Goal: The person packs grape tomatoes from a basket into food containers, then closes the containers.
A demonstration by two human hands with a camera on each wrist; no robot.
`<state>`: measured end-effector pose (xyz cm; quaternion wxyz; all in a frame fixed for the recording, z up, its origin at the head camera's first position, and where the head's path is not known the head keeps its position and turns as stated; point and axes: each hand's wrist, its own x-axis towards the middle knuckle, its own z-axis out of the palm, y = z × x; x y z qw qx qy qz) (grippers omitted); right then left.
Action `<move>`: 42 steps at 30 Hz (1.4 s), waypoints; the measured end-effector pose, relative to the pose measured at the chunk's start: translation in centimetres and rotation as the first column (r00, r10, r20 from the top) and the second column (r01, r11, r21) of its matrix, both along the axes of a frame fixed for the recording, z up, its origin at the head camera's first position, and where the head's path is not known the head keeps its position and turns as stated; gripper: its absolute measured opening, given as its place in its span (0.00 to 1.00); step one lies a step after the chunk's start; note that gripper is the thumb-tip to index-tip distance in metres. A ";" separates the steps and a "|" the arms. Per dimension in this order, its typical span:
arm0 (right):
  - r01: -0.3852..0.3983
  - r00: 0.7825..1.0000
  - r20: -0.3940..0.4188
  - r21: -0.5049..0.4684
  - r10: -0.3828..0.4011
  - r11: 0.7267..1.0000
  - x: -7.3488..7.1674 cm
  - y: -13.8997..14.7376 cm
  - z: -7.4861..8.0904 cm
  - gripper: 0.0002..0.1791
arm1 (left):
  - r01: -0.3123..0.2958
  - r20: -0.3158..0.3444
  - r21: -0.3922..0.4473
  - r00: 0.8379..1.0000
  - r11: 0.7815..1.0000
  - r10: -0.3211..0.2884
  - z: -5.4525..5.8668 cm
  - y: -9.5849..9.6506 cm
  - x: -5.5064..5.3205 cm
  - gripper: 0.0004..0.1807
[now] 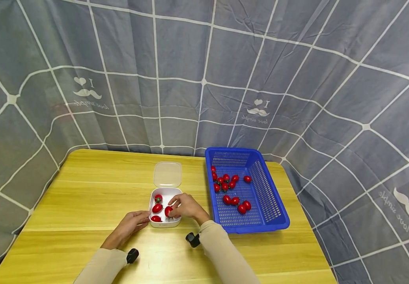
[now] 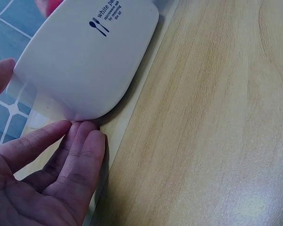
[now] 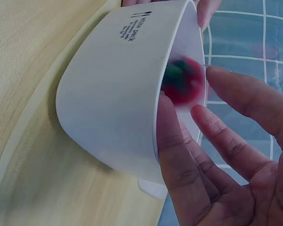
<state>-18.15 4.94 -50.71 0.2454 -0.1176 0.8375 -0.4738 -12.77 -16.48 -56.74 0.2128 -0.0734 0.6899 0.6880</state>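
A white plastic box (image 1: 170, 192) with several red cherry tomatoes (image 1: 157, 208) inside stands on the table. My left hand (image 1: 132, 223) holds the box at its left side. In the left wrist view its fingertips (image 2: 88, 127) press the outer wall near the base, with the thumb (image 2: 0, 77) at the rim. My right hand (image 1: 187, 207) reaches over the box's right side. Its thumb and fingers surround a cherry tomato (image 3: 184, 81), blurred in the right wrist view, green stem end showing, just inside the rim.
A clear lid (image 1: 167, 174) lies behind the box. To the right, a blue plastic basket (image 1: 268, 189) holds several more cherry tomatoes (image 1: 225, 186). Grey checked curtains (image 1: 179, 47) hang round the wooden table (image 1: 94, 189).
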 end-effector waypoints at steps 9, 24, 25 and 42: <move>-0.009 1.000 -0.011 -0.015 0.009 1.000 -0.1 0.8 0.8 0.16 | 0.015 -0.011 0.013 1.000 1.000 -0.015 0.2 0.0 -0.1 0.32; 0.108 0.994 0.024 -0.178 -0.106 0.978 -2.0 4.8 4.4 0.19 | 0.003 -0.001 -0.009 1.000 1.000 -0.003 0.3 0.0 0.1 0.30; 0.120 0.993 0.026 -0.193 -0.117 0.974 -2.1 5.2 4.6 0.19 | -0.005 0.003 -0.006 1.000 1.000 0.005 0.3 0.1 0.1 0.30; 0.361 0.932 0.157 -0.424 -0.325 0.831 -4.2 11.8 5.0 0.18 | -0.001 0.001 0.013 1.000 1.000 0.000 0.1 -0.1 0.1 0.30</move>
